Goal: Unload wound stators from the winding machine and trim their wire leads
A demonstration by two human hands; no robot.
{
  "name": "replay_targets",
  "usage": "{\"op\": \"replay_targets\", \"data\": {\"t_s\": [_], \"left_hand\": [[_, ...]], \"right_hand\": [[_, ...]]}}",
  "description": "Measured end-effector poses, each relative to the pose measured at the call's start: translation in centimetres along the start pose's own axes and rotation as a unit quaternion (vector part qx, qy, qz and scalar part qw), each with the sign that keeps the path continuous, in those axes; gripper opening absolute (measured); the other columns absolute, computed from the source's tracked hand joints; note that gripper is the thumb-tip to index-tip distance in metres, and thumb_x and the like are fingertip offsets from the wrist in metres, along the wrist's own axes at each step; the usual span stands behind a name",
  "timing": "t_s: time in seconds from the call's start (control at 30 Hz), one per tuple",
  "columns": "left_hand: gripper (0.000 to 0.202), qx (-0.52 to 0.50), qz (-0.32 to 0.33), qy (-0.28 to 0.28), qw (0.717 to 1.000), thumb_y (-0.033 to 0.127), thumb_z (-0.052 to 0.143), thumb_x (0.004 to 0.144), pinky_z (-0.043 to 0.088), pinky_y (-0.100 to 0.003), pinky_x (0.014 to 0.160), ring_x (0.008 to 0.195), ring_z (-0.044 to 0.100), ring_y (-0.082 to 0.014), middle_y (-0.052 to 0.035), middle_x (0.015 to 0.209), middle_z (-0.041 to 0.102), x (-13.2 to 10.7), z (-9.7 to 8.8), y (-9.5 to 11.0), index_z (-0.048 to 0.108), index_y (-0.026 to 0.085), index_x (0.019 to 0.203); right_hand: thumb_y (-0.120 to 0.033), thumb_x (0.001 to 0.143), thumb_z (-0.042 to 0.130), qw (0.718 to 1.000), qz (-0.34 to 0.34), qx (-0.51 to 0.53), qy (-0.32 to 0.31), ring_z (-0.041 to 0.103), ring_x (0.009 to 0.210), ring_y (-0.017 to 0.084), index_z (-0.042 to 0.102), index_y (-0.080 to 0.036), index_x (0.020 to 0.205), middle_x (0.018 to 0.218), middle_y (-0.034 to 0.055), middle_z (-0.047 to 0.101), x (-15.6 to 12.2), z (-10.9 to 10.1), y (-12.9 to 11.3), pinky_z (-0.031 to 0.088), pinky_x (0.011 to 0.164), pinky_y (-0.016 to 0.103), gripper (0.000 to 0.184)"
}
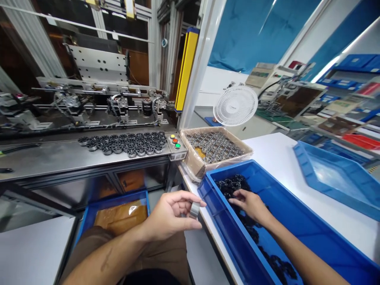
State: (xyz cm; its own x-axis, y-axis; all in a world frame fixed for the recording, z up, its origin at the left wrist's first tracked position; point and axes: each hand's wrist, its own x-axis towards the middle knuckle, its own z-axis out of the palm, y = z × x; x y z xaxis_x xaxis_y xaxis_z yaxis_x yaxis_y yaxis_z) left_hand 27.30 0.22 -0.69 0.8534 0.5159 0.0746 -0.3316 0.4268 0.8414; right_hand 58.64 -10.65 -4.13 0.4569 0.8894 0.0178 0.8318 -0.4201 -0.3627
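My left hand [172, 213] holds a short silver metal ring [194, 210] between thumb and fingers, in front of the blue bin's near wall. My right hand [249, 204] is down inside the long blue bin [219, 221], its thumb and fingers bent and a little apart. Its fingertips are at a heap of black ring-shaped parts [230, 185]; nothing shows plainly between them. More black parts [277, 265] lie along the bin's floor, some hidden by my right forearm.
Behind the bin stands a lined carton [218, 161] of metal ring parts. Black-and-silver rings [130, 143] sit in rows on the machine's ledge, beside a button box [177, 147]. A white fan [236, 106], a blue tray [341, 178] and a lower blue crate [84, 221] surround the workplace.
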Motion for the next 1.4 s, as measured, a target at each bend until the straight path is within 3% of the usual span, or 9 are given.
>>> {"op": "replay_targets", "data": {"t_s": [0.1, 0.17, 0.23, 0.3, 0.4, 0.63, 0.87, 1.07, 1.4], "left_hand": [[0.047, 0.013, 0.004, 0.014, 1.000, 0.003, 0.086, 0.059, 0.057, -0.018, 0.071, 0.073, 0.069, -0.0083, -0.0093, 0.104, 0.076, 0.2, 0.0, 0.1, 0.072, 0.015, 0.103], [0.049, 0.025, 0.014, 0.022, 0.999, 0.002, 0.086, 0.057, 0.057, -0.016, 0.068, 0.073, 0.070, -0.0090, -0.0075, 0.102, 0.077, 0.3, 0.3, 0.1, 0.072, 0.016, 0.103], [0.051, 0.044, 0.020, 0.020, 0.999, 0.000, 0.086, 0.057, 0.057, -0.016, 0.068, 0.076, 0.072, -0.0107, -0.0055, 0.099, 0.078, 0.6, 0.8, -0.2, 0.073, 0.018, 0.103], [0.052, 0.063, 0.018, -0.002, 0.998, 0.000, 0.085, 0.057, 0.059, -0.018, 0.073, 0.079, 0.074, -0.0128, -0.0041, 0.099, 0.078, 1.0, 1.5, -0.6, 0.073, 0.020, 0.103], [0.049, 0.070, 0.006, -0.049, 0.996, -0.001, 0.084, 0.058, 0.060, -0.020, 0.079, 0.085, 0.075, -0.0159, -0.0029, 0.097, 0.079, 1.3, 2.6, -1.3, 0.074, 0.021, 0.100], [0.050, 0.062, 0.004, -0.065, 0.996, -0.005, 0.082, 0.056, 0.060, -0.017, 0.073, 0.080, 0.076, -0.0154, -0.0022, 0.087, 0.080, 1.4, 4.1, -2.3, 0.074, 0.019, 0.099], [0.050, 0.047, 0.016, -0.039, 0.998, -0.008, 0.080, 0.056, 0.060, -0.016, 0.073, 0.078, 0.076, -0.0142, -0.0024, 0.089, 0.080, 1.2, 4.2, -1.9, 0.074, 0.019, 0.098], [0.048, 0.029, 0.014, -0.041, 0.999, -0.006, 0.081, 0.057, 0.060, -0.018, 0.072, 0.078, 0.076, -0.0153, -0.0022, 0.087, 0.080, 0.9, 4.3, -1.5, 0.075, 0.019, 0.098], [0.048, 0.049, 0.013, -0.032, 0.998, -0.004, 0.082, 0.058, 0.061, -0.019, 0.074, 0.081, 0.076, -0.0171, -0.0043, 0.092, 0.080, 0.6, 4.2, -1.6, 0.075, 0.019, 0.099]], "right_hand": [[-0.035, 0.082, 0.058, 0.998, 0.010, 0.052, 0.042, 0.072, 0.072, 0.023, 0.070, -0.017, 0.091, 0.083, 0.0072, 0.076, -1.3, -2.0, -2.1, 0.057, 0.069, 0.033, 0.024], [-0.035, 0.088, 0.054, 0.991, -0.029, 0.096, 0.086, 0.071, 0.083, 0.020, 0.070, -0.019, 0.100, 0.097, 0.0066, 0.073, -3.5, -3.4, -4.7, 0.057, 0.077, 0.031, 0.025], [-0.025, 0.089, 0.058, 0.959, -0.169, 0.156, 0.163, 0.067, 0.090, 0.019, 0.071, -0.020, 0.100, 0.098, 0.0078, 0.069, -6.1, -4.2, -7.7, 0.055, 0.080, 0.032, 0.018], [-0.013, 0.087, 0.059, 0.923, -0.285, 0.180, 0.188, 0.065, 0.085, 0.016, 0.068, -0.019, 0.109, 0.093, 0.0076, 0.066, -8.4, -4.4, -10.4, 0.055, 0.072, 0.029, 0.025], [-0.005, 0.084, 0.060, 0.893, -0.347, 0.206, 0.198, 0.064, 0.084, 0.017, 0.062, -0.017, 0.113, 0.090, 0.0085, 0.066, -10.3, -3.9, -12.4, 0.056, 0.071, 0.030, 0.031], [-0.006, 0.084, 0.062, 0.892, -0.348, 0.190, 0.217, 0.063, 0.083, 0.017, 0.062, -0.017, 0.106, 0.090, 0.0080, 0.065, -10.4, -3.1, -11.6, 0.057, 0.070, 0.032, 0.025], [-0.008, 0.078, 0.062, 0.867, -0.422, 0.167, 0.203, 0.062, 0.092, 0.023, 0.054, -0.010, 0.122, 0.100, 0.0144, 0.062, -10.0, -2.9, -11.2, 0.058, 0.073, 0.037, 0.045], [-0.022, 0.082, 0.070, 0.852, -0.452, 0.095, 0.245, 0.063, 0.095, 0.025, 0.055, -0.005, 0.121, 0.099, 0.0172, 0.063, -9.7, -2.8, -10.8, 0.058, 0.076, 0.040, 0.045], [-0.020, 0.086, 0.065, 0.845, -0.459, 0.075, 0.262, 0.064, 0.095, 0.022, 0.055, -0.012, 0.124, 0.100, 0.0140, 0.066, -9.6, -2.6, -10.8, 0.060, 0.076, 0.038, 0.040]]}}
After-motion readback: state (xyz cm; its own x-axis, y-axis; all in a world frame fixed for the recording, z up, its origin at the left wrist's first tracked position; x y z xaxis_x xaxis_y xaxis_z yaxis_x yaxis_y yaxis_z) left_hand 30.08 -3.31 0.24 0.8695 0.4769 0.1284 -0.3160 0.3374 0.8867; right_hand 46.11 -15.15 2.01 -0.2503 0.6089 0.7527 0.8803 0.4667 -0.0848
